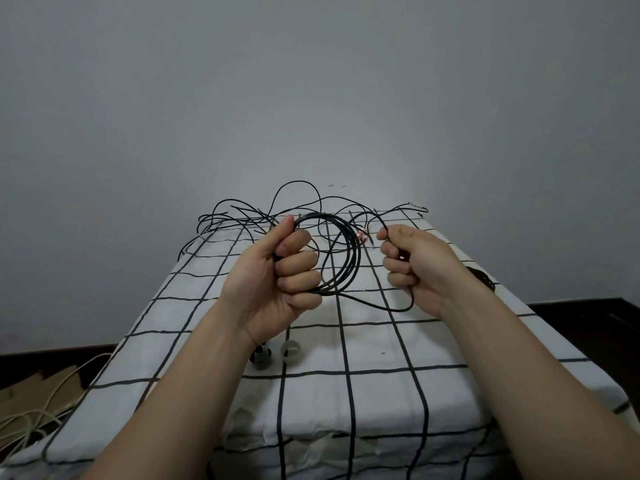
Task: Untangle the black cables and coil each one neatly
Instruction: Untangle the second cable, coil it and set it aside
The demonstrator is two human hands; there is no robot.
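Left hand: grips the coil so your loops stay together.
Right hand: at 3 o'clock, pinches the loose cable to feed it in.
Tangle: at 12 o'clock (not sorted yet).

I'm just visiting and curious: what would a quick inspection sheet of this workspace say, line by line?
Surface: table under a white cloth with black grid lines.
Job's things: part-wound black coil; tangled black cables at the far end; a dark bundle at the right edge.
Clutter: two small rolls, perhaps tape, by the left wrist.
Grippers: none, bare hands; left hand grips the coil; right hand holds its loose strand.
Cables: beige cords on the floor, left.
Surroundings: plain grey wall; cardboard on the floor.
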